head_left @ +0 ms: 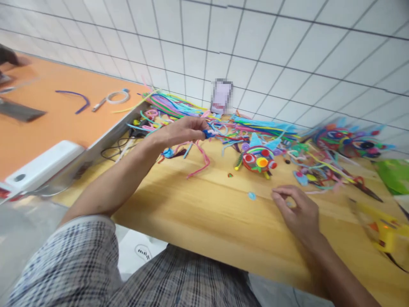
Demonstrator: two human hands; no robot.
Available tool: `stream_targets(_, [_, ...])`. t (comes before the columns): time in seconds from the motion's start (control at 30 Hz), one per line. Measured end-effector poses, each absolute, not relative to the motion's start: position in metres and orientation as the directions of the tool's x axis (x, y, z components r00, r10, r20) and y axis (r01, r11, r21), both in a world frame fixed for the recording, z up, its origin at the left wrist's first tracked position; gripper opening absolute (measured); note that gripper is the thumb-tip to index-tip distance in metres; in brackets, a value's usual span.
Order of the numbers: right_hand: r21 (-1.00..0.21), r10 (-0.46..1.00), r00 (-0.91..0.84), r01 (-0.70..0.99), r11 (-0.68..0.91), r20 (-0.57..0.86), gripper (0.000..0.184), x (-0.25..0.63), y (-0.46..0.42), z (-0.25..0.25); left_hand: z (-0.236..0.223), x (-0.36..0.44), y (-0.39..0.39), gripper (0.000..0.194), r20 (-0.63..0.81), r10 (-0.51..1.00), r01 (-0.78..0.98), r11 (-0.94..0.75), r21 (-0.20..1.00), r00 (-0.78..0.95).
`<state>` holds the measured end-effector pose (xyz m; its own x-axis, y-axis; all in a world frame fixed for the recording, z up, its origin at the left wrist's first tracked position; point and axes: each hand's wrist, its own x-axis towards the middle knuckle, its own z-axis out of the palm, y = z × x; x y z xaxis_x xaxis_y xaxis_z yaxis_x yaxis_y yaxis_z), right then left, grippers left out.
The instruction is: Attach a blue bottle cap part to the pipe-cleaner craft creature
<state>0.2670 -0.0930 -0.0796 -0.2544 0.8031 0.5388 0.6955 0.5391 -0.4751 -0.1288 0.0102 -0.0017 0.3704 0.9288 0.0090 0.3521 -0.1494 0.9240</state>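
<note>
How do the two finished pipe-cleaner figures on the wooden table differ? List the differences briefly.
The near figure sits mid-table and looks round and compact, with red, yellow and green discs on its front. The far figure lies at the right, close to the tiled wall, looks wider and is too blurred to read in detail. Both are multicoloured with light blue points on top, and neither hand touches them.

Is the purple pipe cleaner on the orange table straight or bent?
Bent. The purple pipe cleaner lies alone on the orange table, curved in an arch with both ends turned down.
</note>
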Motion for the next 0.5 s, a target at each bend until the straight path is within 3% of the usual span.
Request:
stream_targets(0.07, [-0.473, 0.758, -0.284, 0.639, 0.607, 0.588, 0.004, 0.251, -0.103, -0.061, -0.006, -0.097, -0.007, 0.010, 0.001, 0.874, 0.327, -0.183, 0.927, 0.486])
stream_targets(0.2, [-0.556, 0.794, -0.273, 0.592, 0.584, 0.543, 0.029, 0.220, -0.113, -0.041, -0.023, -0.042, -0.033, 0.014, -0.063, 0.765, 0.351, -0.220, 0.910, 0.642])
stream_targets(0.37, [-0.622, 0.839, -0.232, 0.580, 0.526, 0.493, 0.007, 0.211, -0.110, -0.055, -0.041, -0.002, -0.050, 0.012, -0.017, 0.751, 0.367, -0.303, 0.880, 0.660])
stream_targets(0.5, [-0.709, 0.897, -0.178, 0.559, 0.430, 0.404, 0.011, 0.223, -0.110, -0.072, -0.059, 0.012, -0.057, 0.017, 0.061, 0.764, 0.329, -0.347, 0.878, 0.642])
